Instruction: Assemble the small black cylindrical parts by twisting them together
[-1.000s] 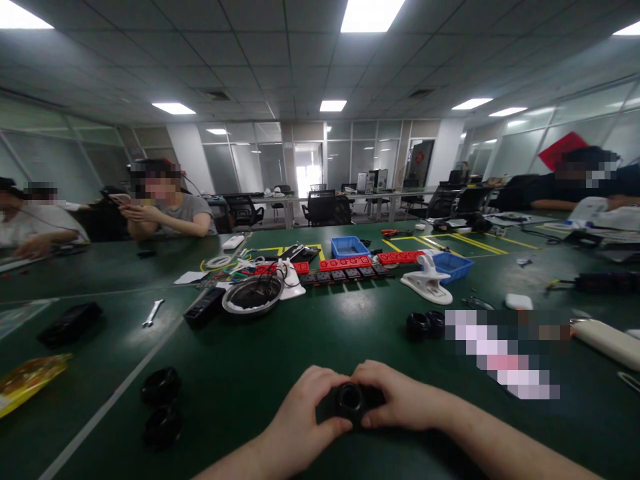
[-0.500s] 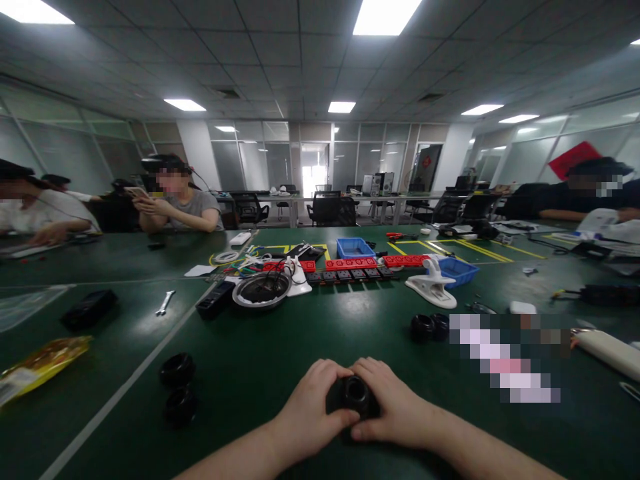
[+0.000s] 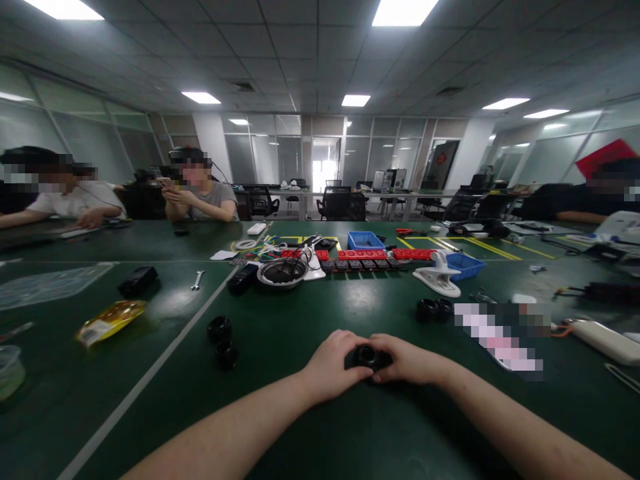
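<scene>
Black round part (image 3: 367,355) is gripped from both sides, low in the middle of the view, at the near edge of the green table (image 3: 310,427). Whether it rests on the surface cannot be told. The left hand (image 3: 334,365) is curled around its left side with the thumb laid along the near edge. The right hand (image 3: 407,361) is closed on its right side, and only the part's dark round opening is seen between the fingertips.

Just to the left, two black rings (image 3: 223,340) are set one behind the other, near a white line (image 3: 150,377) painted on the table. A second pair of rings (image 3: 433,310) is placed beyond the right hand, touching each other.

Farther left, a yellow packet (image 3: 111,321), a small wrench (image 3: 198,280) and a black box (image 3: 138,281) are spread well apart. Across the middle, a metal bowl (image 3: 281,273) is seen beside a row of red power strips (image 3: 361,254) — a blue bin (image 3: 366,240) stands just behind them, and a white clamp (image 3: 440,281) lies to their right. At the far left edge, a person in a grey shirt (image 3: 207,200) is seated with both hands raised.
</scene>
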The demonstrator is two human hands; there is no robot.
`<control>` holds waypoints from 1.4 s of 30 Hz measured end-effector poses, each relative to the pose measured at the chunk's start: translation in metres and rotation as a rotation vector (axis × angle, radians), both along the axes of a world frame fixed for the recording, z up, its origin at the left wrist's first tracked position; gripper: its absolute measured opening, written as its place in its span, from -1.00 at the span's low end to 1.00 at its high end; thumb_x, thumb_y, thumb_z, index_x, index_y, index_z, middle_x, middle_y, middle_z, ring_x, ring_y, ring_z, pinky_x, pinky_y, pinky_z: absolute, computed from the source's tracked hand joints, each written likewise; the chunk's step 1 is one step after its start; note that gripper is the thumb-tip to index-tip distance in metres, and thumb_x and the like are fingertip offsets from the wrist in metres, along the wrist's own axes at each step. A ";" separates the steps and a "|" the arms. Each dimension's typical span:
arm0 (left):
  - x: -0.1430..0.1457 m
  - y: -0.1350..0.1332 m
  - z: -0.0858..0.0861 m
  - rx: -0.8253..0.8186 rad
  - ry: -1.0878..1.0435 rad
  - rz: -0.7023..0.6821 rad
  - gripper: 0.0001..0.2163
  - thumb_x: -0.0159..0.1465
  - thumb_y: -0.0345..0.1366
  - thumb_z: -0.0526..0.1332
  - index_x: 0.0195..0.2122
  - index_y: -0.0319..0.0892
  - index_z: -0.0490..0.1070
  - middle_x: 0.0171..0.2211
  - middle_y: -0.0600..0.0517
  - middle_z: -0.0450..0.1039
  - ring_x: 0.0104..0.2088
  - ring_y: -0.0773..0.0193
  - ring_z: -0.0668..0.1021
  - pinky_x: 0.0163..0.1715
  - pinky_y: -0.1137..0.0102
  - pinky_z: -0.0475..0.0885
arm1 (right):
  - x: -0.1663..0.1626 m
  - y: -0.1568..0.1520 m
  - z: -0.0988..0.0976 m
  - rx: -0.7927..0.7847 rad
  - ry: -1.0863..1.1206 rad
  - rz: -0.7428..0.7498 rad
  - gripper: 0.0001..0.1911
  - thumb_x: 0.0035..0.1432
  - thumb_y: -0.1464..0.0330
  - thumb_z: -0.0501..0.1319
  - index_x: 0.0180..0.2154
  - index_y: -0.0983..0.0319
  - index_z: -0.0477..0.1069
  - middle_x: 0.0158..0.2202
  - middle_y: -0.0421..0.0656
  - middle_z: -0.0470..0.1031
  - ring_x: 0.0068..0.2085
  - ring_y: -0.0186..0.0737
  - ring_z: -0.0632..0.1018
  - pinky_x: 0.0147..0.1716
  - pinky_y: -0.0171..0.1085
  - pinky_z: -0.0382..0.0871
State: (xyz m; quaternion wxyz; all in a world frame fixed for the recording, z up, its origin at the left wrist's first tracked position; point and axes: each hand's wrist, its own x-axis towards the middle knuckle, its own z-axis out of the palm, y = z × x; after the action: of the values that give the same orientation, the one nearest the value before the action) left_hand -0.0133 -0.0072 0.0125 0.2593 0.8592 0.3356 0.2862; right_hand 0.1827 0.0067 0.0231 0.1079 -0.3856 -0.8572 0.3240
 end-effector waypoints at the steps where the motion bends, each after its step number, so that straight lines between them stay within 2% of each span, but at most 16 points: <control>1: 0.000 -0.001 0.000 0.001 -0.002 0.006 -0.67 0.07 -0.27 0.26 -0.12 -0.14 0.35 -0.21 0.01 0.37 -0.16 0.20 0.37 -0.15 0.34 0.27 | 0.000 -0.001 -0.001 -0.004 0.002 -0.011 -0.69 -0.13 0.38 0.28 -0.25 0.27 0.39 -0.27 -0.19 0.34 -0.25 -0.22 0.38 -0.24 -0.27 0.25; 5: 0.002 -0.003 -0.001 -0.012 -0.003 0.071 -0.69 0.03 -0.27 0.28 -0.17 -0.15 0.36 -0.26 0.03 0.36 -0.20 0.20 0.38 -0.19 0.35 0.28 | -0.002 -0.003 -0.009 -0.034 0.030 -0.084 -0.69 -0.15 0.35 0.29 -0.29 0.28 0.36 -0.35 -0.22 0.35 -0.31 -0.25 0.40 -0.33 -0.33 0.25; 7: 0.005 -0.004 -0.004 -0.020 -0.001 0.120 -0.69 0.01 -0.28 0.30 -0.20 -0.15 0.36 -0.27 0.03 0.35 -0.20 0.20 0.38 -0.20 0.34 0.28 | -0.007 -0.005 -0.014 0.011 -0.008 -0.166 -0.65 -0.19 0.29 0.31 -0.31 0.29 0.33 -0.39 -0.22 0.36 -0.35 -0.25 0.40 -0.40 -0.34 0.24; 11: 0.007 -0.004 -0.009 -0.004 -0.003 0.230 -0.68 -0.01 -0.28 0.31 -0.22 -0.18 0.34 -0.26 0.02 0.33 -0.20 0.18 0.38 -0.20 0.31 0.28 | -0.022 -0.016 -0.020 0.333 -0.232 -0.368 -0.67 -0.15 0.19 0.26 -0.38 0.29 0.32 -0.44 -0.15 0.38 -0.38 -0.18 0.39 -0.38 -0.26 0.20; 14: 0.005 -0.001 -0.010 0.005 -0.003 0.221 -0.71 0.01 -0.28 0.29 -0.23 -0.19 0.34 -0.27 0.01 0.34 -0.21 0.18 0.38 -0.20 0.32 0.28 | -0.028 -0.022 -0.020 0.460 -0.283 -0.378 -0.61 -0.11 0.11 0.22 -0.37 0.30 0.34 -0.42 -0.10 0.39 -0.33 -0.11 0.39 -0.29 -0.16 0.18; 16: 0.002 0.002 -0.008 -0.008 0.001 0.157 -0.72 0.02 -0.29 0.28 -0.23 -0.18 0.35 -0.29 0.03 0.35 -0.21 0.19 0.38 -0.21 0.34 0.28 | -0.026 -0.022 -0.019 0.439 -0.217 -0.326 -0.51 -0.16 0.06 0.24 -0.27 0.30 0.34 -0.34 -0.08 0.38 -0.28 -0.09 0.38 -0.26 -0.16 0.19; 18: -0.002 0.005 -0.005 -0.030 0.007 0.078 -0.72 0.04 -0.28 0.27 -0.20 -0.16 0.35 -0.29 0.04 0.35 -0.22 0.21 0.39 -0.22 0.36 0.29 | -0.019 -0.019 -0.018 0.344 -0.118 -0.246 -0.45 -0.18 0.09 0.28 -0.17 0.28 0.32 -0.27 -0.09 0.36 -0.25 -0.12 0.37 -0.26 -0.20 0.21; 22: -0.005 0.008 0.000 -0.066 0.024 -0.025 -0.66 0.06 -0.27 0.27 -0.11 -0.13 0.34 -0.26 0.04 0.36 -0.24 0.23 0.41 -0.22 0.37 0.30 | -0.003 -0.012 -0.013 0.120 0.029 -0.092 -0.63 -0.12 0.27 0.28 -0.22 0.28 0.36 -0.26 -0.14 0.35 -0.22 -0.18 0.37 -0.24 -0.27 0.23; 26: -0.004 0.006 0.001 -0.092 0.019 -0.051 -0.66 0.06 -0.29 0.27 -0.11 -0.11 0.34 -0.26 0.05 0.36 -0.23 0.23 0.41 -0.22 0.38 0.30 | 0.001 -0.011 -0.011 -0.001 0.088 -0.119 -0.73 -0.13 0.35 0.28 -0.31 0.28 0.36 -0.38 -0.22 0.34 -0.35 -0.27 0.38 -0.39 -0.35 0.23; 28: -0.002 0.003 -0.001 -0.094 0.013 -0.031 -0.68 0.05 -0.30 0.27 -0.14 -0.10 0.35 -0.26 0.05 0.36 -0.22 0.23 0.41 -0.21 0.38 0.29 | -0.002 -0.013 -0.014 0.002 0.078 -0.184 -0.73 -0.18 0.34 0.30 -0.37 0.28 0.34 -0.45 -0.25 0.32 -0.41 -0.30 0.36 -0.47 -0.38 0.19; 30: 0.001 -0.001 -0.003 -0.083 0.016 0.046 -0.70 0.03 -0.31 0.28 -0.18 -0.12 0.36 -0.27 0.05 0.35 -0.21 0.21 0.40 -0.21 0.36 0.29 | -0.007 -0.016 -0.017 0.055 0.029 -0.268 -0.72 -0.22 0.30 0.32 -0.42 0.27 0.33 -0.48 -0.26 0.32 -0.44 -0.32 0.35 -0.51 -0.39 0.15; 33: 0.006 -0.005 -0.008 -0.054 0.033 0.232 -0.70 -0.01 -0.28 0.30 -0.24 -0.15 0.34 -0.27 0.03 0.33 -0.21 0.18 0.39 -0.21 0.33 0.28 | -0.018 -0.022 -0.019 0.214 -0.122 -0.391 -0.70 -0.19 0.20 0.28 -0.46 0.26 0.32 -0.49 -0.21 0.36 -0.46 -0.28 0.36 -0.52 -0.36 0.12; 35: 0.009 -0.007 -0.010 -0.046 0.050 0.290 -0.69 -0.02 -0.25 0.31 -0.25 -0.15 0.33 -0.27 0.03 0.32 -0.21 0.17 0.39 -0.21 0.31 0.27 | -0.023 -0.027 -0.018 0.314 -0.236 -0.423 -0.69 -0.13 0.14 0.23 -0.45 0.27 0.35 -0.48 -0.16 0.39 -0.43 -0.21 0.38 -0.46 -0.30 0.14; 39: 0.008 -0.004 -0.008 -0.049 0.057 0.224 -0.68 -0.02 -0.27 0.30 -0.22 -0.15 0.32 -0.25 0.03 0.32 -0.20 0.19 0.38 -0.20 0.34 0.26 | -0.023 -0.029 -0.014 0.378 -0.278 -0.384 -0.53 -0.17 0.06 0.24 -0.30 0.28 0.36 -0.34 -0.07 0.41 -0.29 -0.08 0.39 -0.28 -0.16 0.18; 42: 0.004 0.001 -0.006 -0.069 0.040 0.104 -0.68 0.00 -0.30 0.29 -0.19 -0.13 0.33 -0.25 0.04 0.33 -0.19 0.20 0.37 -0.20 0.37 0.26 | -0.012 -0.024 -0.010 0.250 -0.146 -0.232 -0.45 -0.21 0.10 0.29 -0.18 0.26 0.33 -0.23 -0.09 0.37 -0.21 -0.09 0.36 -0.22 -0.17 0.20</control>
State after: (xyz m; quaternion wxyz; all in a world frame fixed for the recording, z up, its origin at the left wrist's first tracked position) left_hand -0.0097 -0.0065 0.0068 0.2670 0.8367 0.3943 0.2705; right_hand 0.1707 -0.0177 0.0131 0.1292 -0.4879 -0.8461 0.1717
